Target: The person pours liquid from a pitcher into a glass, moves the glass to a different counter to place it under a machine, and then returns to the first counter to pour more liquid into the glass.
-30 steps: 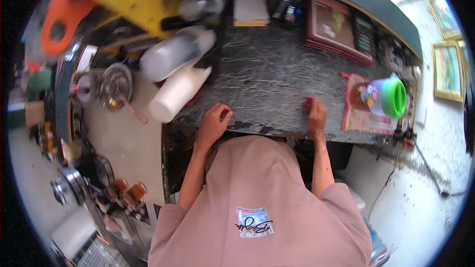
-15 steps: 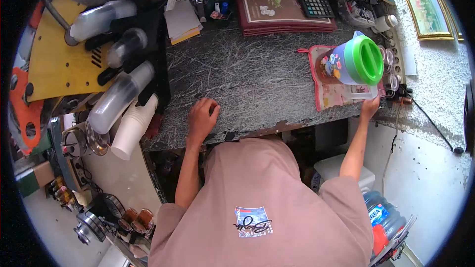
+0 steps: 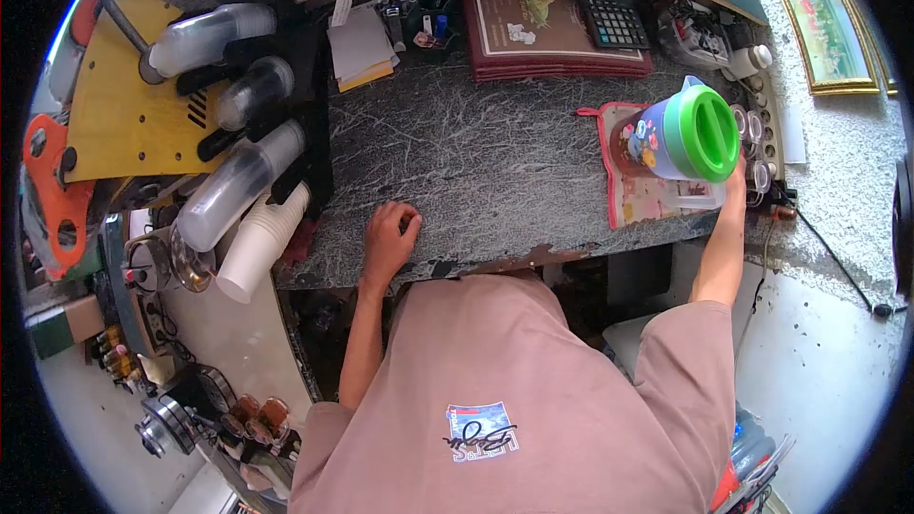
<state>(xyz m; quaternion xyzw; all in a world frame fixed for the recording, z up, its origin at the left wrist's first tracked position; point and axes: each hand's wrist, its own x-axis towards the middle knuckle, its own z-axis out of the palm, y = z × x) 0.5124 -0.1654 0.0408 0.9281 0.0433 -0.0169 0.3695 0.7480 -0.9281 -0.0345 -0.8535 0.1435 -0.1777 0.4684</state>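
Observation:
My left hand (image 3: 390, 240) rests on the dark, scratched tabletop (image 3: 457, 167) near its front edge, its fingers curled in loosely with nothing in them. Over at the right, my right hand (image 3: 735, 183) reaches in beside a plastic pitcher (image 3: 657, 138) with a green lid (image 3: 712, 131) and flower print; its fingers are hidden behind the pitcher. The pitcher holds a brownish liquid and stands on a red-edged cloth mat (image 3: 624, 205). A small clear container (image 3: 693, 196) sits on the mat by my right wrist. Lidded glass jars (image 3: 754, 128) stand just beyond that hand.
Maroon menu books (image 3: 562, 65) lie at the back with a calculator (image 3: 612, 14) on them. Paper slips (image 3: 362, 48) are to their left. A rack at the left holds stacked plastic cups (image 3: 238, 186) and white paper cups (image 3: 262, 243). A cable (image 3: 833, 266) runs along the right wall.
My right hand has moved from the small clear container at the mat's front to farther back beside the pitcher. My left hand stays on the tabletop, its thumb closer to its fingers.

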